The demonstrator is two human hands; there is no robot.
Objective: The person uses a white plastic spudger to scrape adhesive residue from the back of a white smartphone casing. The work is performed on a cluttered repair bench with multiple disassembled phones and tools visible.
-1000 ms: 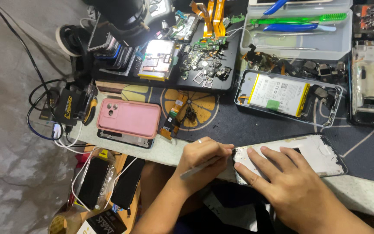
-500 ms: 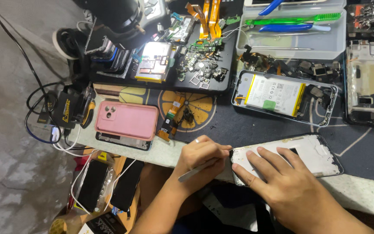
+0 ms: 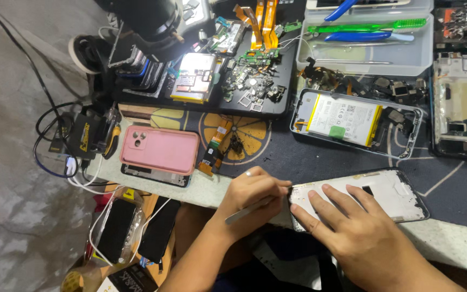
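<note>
A white phone screen panel with a black rim (image 3: 390, 194) lies face down on the dark mat near the table's front edge. My right hand (image 3: 352, 227) presses flat on the panel's left half, fingers spread. My left hand (image 3: 255, 197) is closed around a thin metal pry tool (image 3: 247, 210). The tool's tip sits at the panel's left edge, hidden by my fingers.
A pink phone case (image 3: 160, 150) lies on another phone at the left. An opened phone with a yellow-edged battery (image 3: 352, 120) is behind the panel. Also behind are a black tray of small parts (image 3: 244, 81), a clear tool box (image 3: 363, 46) and a microscope (image 3: 147, 21). Cables hang at the left.
Both hands stay at the panel's left edge. The view has shifted slightly; the left hand's tool stays at the edge.
</note>
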